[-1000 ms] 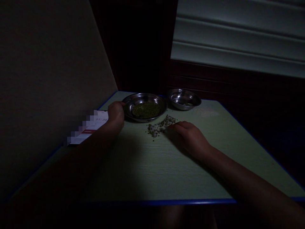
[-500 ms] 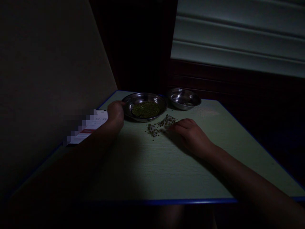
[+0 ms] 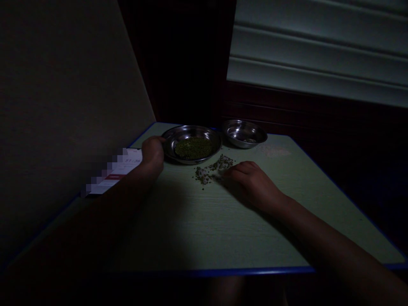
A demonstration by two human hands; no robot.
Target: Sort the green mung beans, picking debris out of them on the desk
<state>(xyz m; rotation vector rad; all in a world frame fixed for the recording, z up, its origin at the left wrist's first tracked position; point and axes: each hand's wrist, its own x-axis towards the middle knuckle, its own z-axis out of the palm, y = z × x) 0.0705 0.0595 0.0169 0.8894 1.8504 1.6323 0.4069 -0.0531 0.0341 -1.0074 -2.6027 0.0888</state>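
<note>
A dim, pale green table (image 3: 197, 229) with a blue edge stands in a corner. The left hand (image 3: 153, 151) rests at the left rim of a steel dish (image 3: 191, 143), fingers curled against the metal; whether they actually pinch the rim cannot be told in this light. The dish holds a flat bed of small green grains (image 3: 193, 147). Just in front of it, on the bare tabletop, lies a loose scatter of mixed green and pale grains (image 3: 213, 168). The right hand (image 3: 251, 182) lies palm down beside this scatter, its fingertips (image 3: 225, 173) drawn together at the scatter's near edge and touching the grains; nothing can be seen held between them. A second, smaller steel bowl (image 3: 245, 133) sits just to the right of the dish, nearly empty. A white card (image 3: 126, 163) with a red band lies beside the left wrist.
</note>
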